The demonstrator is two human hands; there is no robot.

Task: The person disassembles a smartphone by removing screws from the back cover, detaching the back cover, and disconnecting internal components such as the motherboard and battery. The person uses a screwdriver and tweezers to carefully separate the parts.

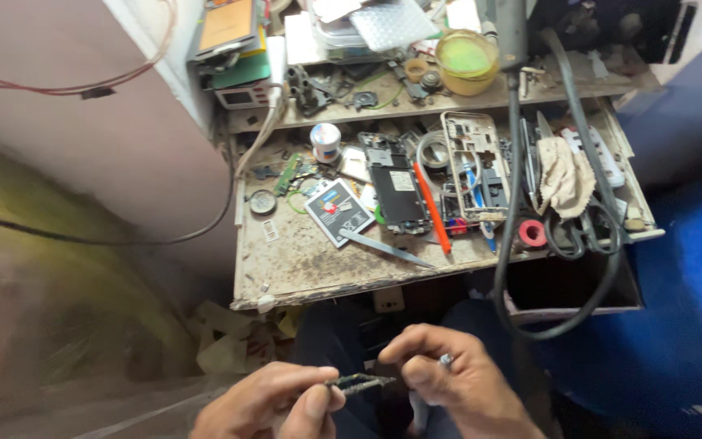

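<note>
Hands at the bottom centre of the head view share one small dark circuit-board strip: the left hand pinches its left end between thumb and fingers, and the right hand, a ring on one finger, pinches its right end. Above them, mid-frame, a soiled workbench carries a dismantled phone, orange pry tool, metal spatula, scissors and black cable.

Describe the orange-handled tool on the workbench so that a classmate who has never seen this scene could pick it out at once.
Start at the worn workbench above the person's hands. Near its middle lies a dismantled black phone. Along that phone's right side, slanting towards the front edge, lies the orange-handled tool: a thin stick, the only long bright orange thing there.
</note>
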